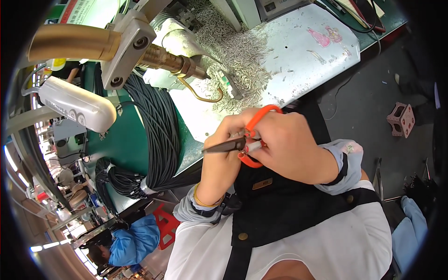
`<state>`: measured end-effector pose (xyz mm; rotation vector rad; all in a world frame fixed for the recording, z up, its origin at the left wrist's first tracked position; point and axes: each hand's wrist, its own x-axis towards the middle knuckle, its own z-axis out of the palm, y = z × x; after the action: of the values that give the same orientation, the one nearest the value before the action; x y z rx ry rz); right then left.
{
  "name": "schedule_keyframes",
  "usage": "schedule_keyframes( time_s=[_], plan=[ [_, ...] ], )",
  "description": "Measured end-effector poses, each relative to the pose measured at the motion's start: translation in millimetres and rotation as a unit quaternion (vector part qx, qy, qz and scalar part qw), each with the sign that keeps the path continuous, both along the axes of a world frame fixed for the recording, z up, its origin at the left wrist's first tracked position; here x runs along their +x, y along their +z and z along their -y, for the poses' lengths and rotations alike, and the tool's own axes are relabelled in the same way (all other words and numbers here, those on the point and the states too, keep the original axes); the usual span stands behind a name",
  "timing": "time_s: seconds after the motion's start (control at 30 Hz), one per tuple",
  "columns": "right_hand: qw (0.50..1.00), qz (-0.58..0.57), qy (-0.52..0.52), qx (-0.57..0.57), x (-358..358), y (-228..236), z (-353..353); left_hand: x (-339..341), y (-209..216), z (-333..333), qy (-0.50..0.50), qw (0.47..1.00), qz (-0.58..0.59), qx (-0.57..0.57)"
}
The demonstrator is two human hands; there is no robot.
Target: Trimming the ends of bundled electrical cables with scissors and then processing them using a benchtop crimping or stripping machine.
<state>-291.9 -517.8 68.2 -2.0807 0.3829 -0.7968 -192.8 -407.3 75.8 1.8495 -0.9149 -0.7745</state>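
Note:
In front of my apron, my right hand (291, 144) is closed round the orange looped handles of what look like scissors (225, 146). Their short, dark, pointed blades reach left across the back of my left hand (219, 161). Both hands are close together or touching. My left hand is curled, its fingertips mostly hidden behind the scissors and my right hand; I cannot see what they hold. Just beyond the hands, a big heap of small silvery metal pieces (247, 60) covers part of the white worktop (308, 60).
A brass-coloured machine arm (163, 60) with a curved tube overhangs the worktop. A white lamp (77, 103) hangs at left, above a bundle of black cables (161, 126). A pink stool (401, 120) stands at right. Someone in blue (135, 240) sits at lower left near a red stool (167, 226).

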Motion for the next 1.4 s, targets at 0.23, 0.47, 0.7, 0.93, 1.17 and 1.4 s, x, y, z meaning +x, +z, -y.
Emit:
schedule_keyframes(
  time_s=[0.23, 0.47, 0.7, 0.93, 1.17, 1.4],
  plan=[
    [0.998, 0.035, -0.024, 0.052, 4, -27, 5, 13, 2, -9, 0.044, 0.907, -0.401, -0.118],
    [0.967, -0.029, 0.024, -0.252, -7, -20, 4, 11, -6, -10, 0.095, 0.921, -0.362, -0.106],
    [0.989, 0.131, 0.011, 0.073, 4, -43, -7, 0, -8, -5, 0.111, 0.948, -0.241, -0.178],
    [0.885, 0.029, 0.085, 0.457, 0, -24, -9, -4, -10, -8, 0.117, 0.971, -0.101, -0.180],
    [0.975, 0.051, 0.044, 0.214, -1, -23, -12, -7, -16, -17, 0.061, 0.984, 0.144, -0.089],
    [0.872, 0.088, 0.099, 0.472, 0, -22, -12, -4, -4, -9, 0.121, 0.959, -0.192, -0.169]
  ],
)
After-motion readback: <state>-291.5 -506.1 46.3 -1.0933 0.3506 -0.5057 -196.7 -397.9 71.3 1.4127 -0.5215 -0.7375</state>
